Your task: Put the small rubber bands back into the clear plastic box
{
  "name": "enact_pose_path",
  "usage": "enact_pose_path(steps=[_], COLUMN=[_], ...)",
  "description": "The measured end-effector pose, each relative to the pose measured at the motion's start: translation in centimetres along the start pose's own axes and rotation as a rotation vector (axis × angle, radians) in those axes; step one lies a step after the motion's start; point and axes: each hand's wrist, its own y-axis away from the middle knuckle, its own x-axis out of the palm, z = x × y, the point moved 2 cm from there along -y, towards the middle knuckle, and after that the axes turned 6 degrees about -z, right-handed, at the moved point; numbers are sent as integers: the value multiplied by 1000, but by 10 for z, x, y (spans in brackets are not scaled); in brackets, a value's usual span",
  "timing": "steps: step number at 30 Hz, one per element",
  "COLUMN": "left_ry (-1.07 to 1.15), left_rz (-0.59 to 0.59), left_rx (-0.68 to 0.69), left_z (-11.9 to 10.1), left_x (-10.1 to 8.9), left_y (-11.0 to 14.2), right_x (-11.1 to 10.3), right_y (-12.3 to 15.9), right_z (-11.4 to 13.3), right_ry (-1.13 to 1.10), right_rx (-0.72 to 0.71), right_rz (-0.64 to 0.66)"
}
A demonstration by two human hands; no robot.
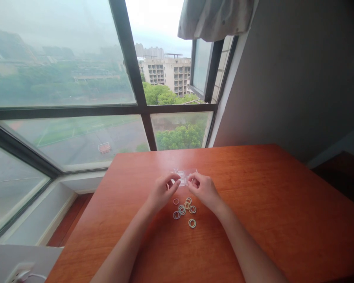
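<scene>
A small clear rectangular plastic box (181,179) lies on the reddish-brown wooden table (271,204), in front of the person and between the two hands. Its long axis runs from left to right, with one end toward each hand. The left hand (163,189) is half curled at the left end, thumb near the index finger. The right hand (205,190) is bent more closely at the right end, thumb and fingertips together. The view is small here and the fingers cover the ends, so it cannot be told whether either hand grips the box. On the near side lie thin pastel-coloured rings (182,213), several overlapping. The table's far edge is behind the box, beside the dark-framed window (177,108); wide tabletop extends to the left and, more, to the right.
</scene>
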Motion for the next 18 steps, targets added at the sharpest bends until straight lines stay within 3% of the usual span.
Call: enact_pose_path(steps=[5,12,18], left_ry=[26,-42,-173], left_rz=[73,-39,-160], left_rx=[41,15,-59], left_z=[-10,2,16], left_x=[13,9,-2], left_y=[4,1,-14], right_x=[4,6,19], right_y=[2,1,1], right_z=[1,-1,-13], right_ry=[-25,-54,64], right_rx=[-35,-46,-26], right_rz=[9,-34,77])
